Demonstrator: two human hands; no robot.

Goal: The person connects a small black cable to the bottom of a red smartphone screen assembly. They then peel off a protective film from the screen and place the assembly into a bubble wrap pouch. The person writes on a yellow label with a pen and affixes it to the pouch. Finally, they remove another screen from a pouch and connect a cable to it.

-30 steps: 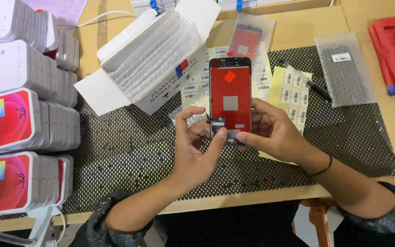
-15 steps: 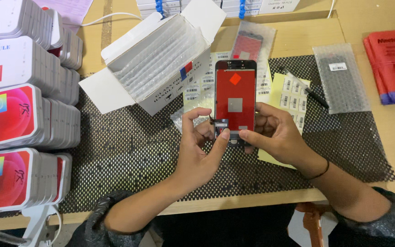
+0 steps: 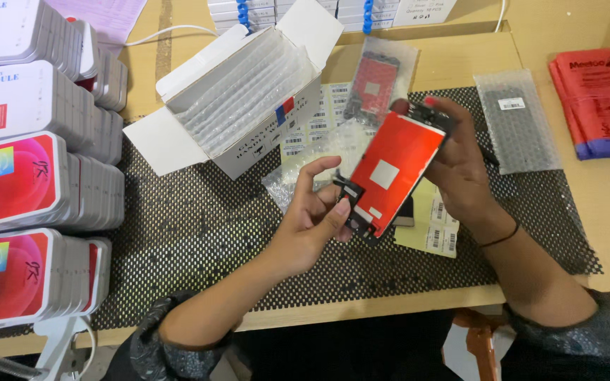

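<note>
A phone screen panel with a red back and a grey square patch is tilted above the black mesh mat. My right hand grips its upper right edge. My left hand pinches the lower left end, thumb and fingers on the black flex cable part. Under the panel lie sheets of barcode stickers and a clear bubble bag.
An open white box with bubble-wrapped parts stands at the back left. Stacks of flat white boxes line the left side. Another bagged red screen, a bubble bag and red packets lie at the back right.
The screen panel, upright before, has been lifted and tilted with its top to the right. My right hand moved from its lower end up to the top right edge.
</note>
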